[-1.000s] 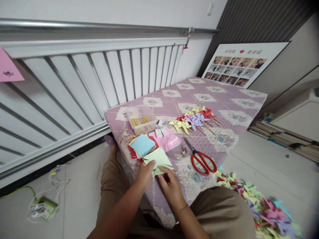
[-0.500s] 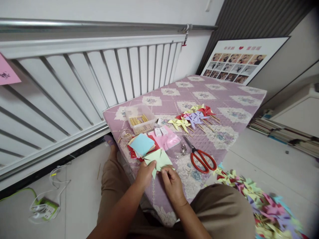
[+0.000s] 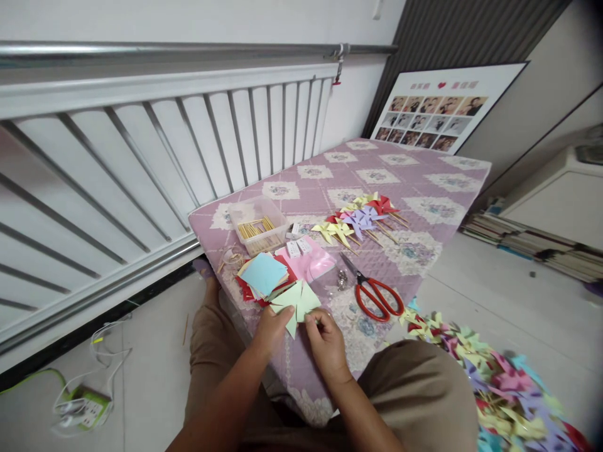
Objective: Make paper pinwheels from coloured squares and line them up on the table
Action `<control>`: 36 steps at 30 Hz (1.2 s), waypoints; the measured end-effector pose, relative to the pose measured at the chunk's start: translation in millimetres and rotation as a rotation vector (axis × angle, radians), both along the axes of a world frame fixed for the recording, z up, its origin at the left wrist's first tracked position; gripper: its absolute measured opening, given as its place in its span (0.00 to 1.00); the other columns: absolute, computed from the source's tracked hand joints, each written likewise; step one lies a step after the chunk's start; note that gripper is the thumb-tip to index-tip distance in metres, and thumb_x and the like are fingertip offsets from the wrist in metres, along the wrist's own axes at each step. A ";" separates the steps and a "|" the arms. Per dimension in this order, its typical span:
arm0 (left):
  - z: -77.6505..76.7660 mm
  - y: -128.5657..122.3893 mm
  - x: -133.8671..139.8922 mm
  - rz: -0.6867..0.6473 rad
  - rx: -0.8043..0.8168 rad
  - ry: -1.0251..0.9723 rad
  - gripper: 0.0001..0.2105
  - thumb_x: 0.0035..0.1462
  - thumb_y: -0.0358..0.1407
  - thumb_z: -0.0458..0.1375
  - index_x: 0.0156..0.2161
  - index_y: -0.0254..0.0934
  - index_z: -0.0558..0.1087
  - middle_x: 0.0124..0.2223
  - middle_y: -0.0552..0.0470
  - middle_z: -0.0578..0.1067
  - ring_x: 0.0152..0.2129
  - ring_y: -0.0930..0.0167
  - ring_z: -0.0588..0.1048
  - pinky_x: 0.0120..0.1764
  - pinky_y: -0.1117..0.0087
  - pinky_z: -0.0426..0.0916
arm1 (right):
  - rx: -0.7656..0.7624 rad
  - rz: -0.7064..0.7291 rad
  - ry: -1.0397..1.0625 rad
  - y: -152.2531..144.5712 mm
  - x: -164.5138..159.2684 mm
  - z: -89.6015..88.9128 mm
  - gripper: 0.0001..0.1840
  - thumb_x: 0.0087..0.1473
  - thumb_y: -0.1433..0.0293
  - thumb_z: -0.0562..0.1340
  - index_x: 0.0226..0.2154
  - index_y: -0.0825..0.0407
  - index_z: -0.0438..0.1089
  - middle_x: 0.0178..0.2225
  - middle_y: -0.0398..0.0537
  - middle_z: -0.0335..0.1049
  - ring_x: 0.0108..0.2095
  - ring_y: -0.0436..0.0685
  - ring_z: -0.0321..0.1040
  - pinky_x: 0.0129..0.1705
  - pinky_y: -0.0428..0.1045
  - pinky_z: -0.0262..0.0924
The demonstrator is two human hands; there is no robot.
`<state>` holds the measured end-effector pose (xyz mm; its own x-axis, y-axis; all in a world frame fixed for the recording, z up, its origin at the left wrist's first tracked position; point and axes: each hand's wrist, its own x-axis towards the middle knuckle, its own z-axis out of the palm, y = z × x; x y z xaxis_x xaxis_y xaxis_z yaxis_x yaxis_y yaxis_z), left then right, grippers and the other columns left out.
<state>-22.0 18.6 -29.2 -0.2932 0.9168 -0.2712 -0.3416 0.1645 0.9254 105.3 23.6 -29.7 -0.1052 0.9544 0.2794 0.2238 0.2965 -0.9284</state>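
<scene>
A pale green paper square with slits cut in from its corners is held above the table's near edge. My left hand pinches its left side, thumb on top. My right hand is closed with its fingertips at the paper's lower right corner. Just beyond lies a stack of coloured paper squares, light blue on top and red below. Red-handled scissors rest to the right, blades pointing away, beside a small heap of shiny metal bits.
A clear plastic box holds short sticks. Finished paper pinwheels lie on the flowered tablecloth; a large pile of pinwheels covers the floor at right. A power strip with cables lies at lower left, below the radiator.
The view has shifted slightly, so the table items appear a little further left. Both hands keep hold of the green paper, whose right part looks slightly turned.
</scene>
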 end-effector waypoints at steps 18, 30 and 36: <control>-1.8 0.1 -3.9 -0.091 0.080 0.231 0.14 0.47 0.35 0.61 0.41 0.34 0.77 0.40 0.47 0.80 0.38 0.64 0.76 0.44 0.66 0.68 | -0.037 -0.006 0.011 0.6 1.4 -5.2 0.10 0.57 0.66 0.57 0.25 0.50 0.64 0.25 0.41 0.63 0.29 0.53 0.61 0.34 0.48 0.57; -2.7 1.6 -1.4 -0.041 -0.025 0.059 0.15 0.44 0.37 0.63 0.40 0.35 0.76 0.33 0.50 0.79 0.28 0.68 0.75 0.31 0.71 0.69 | -0.037 -0.046 0.036 -1.0 1.2 -0.1 0.07 0.57 0.64 0.57 0.32 0.50 0.65 0.31 0.45 0.65 0.33 0.55 0.63 0.38 0.50 0.59; 1.0 2.0 -2.0 -0.008 0.003 -0.132 0.18 0.42 0.37 0.64 0.41 0.35 0.74 0.34 0.50 0.77 0.24 0.72 0.72 0.23 0.74 0.65 | -0.127 -0.239 0.291 4.1 8.2 -11.0 0.17 0.59 0.58 0.55 0.47 0.51 0.60 0.44 0.52 0.66 0.44 0.58 0.65 0.47 0.55 0.61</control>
<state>-24.0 20.6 -28.2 -0.2480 0.9199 -0.3037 -0.4589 0.1645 0.8731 113.5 27.7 -40.7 0.1904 0.9712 0.1430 -0.0050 0.1466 -0.9892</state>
